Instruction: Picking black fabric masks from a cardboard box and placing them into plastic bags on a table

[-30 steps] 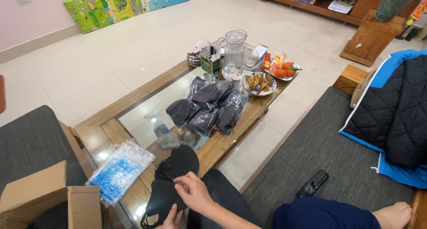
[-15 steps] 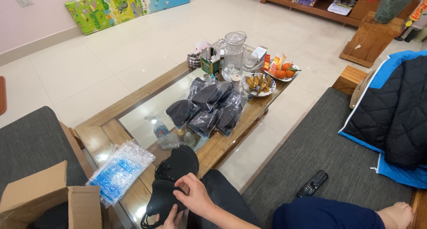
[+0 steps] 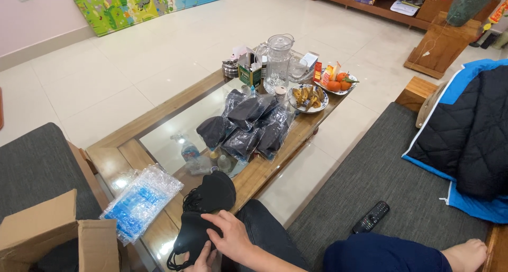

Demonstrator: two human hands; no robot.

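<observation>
Fingers of the right hand [image 3: 231, 235] lie spread flat on a stack of black masks [image 3: 203, 214] at the near edge of the coffee table [image 3: 132, 153]. Left hand [image 3: 201, 262] peeks out beneath the stack; its grip can't be made out. Just left, a clear bag [image 3: 140, 200] with blue contents. Farther up, bagged dark masks [image 3: 248, 126], then a glass jug [image 3: 279, 63].

Single head-worn view, looking steeply down and forward, close over the lap, coffee table [image 3: 159, 116] stretching away
</observation>
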